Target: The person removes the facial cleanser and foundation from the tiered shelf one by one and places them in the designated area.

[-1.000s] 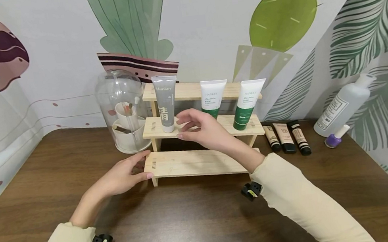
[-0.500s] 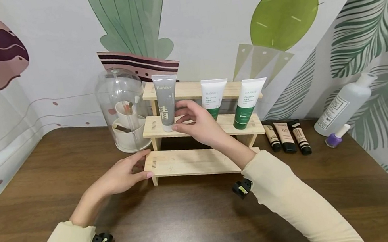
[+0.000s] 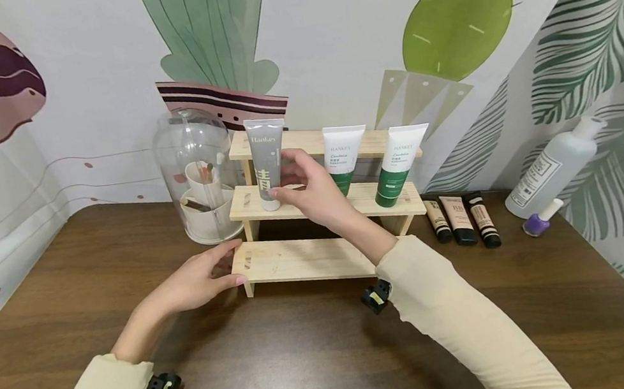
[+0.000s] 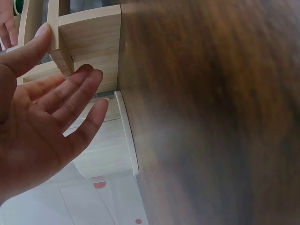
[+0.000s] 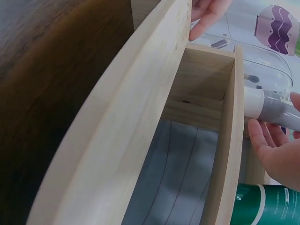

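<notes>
In the head view, a three-tier wooden shelf [image 3: 302, 261] stands on the brown table. A grey squeeze tube [image 3: 266, 151] stands cap-down at the left end of its middle tier. My right hand [image 3: 320, 193] pinches this tube low down, thumb in front and fingers at its right and rear; the right wrist view shows fingertips on both sides of the tube [image 5: 276, 110]. My left hand [image 3: 197, 283] holds the left end of the bottom tier, thumb at the front edge, fingers behind. Two white-and-green tubes [image 3: 344, 146] stand farther right on the middle tier.
Behind the left hand is a clear dome [image 3: 190, 138] over a white brush holder [image 3: 208, 222]. Right of the shelf lie several small cosmetic tubes [image 3: 458, 219], a purple nail polish bottle [image 3: 535, 225] and a large pump-type bottle [image 3: 554, 167]. A patterned wall closes the back.
My right hand has moved left and slightly up, from beside the grey tube to a pinch on it. The left hand and the shelf have stayed put.
</notes>
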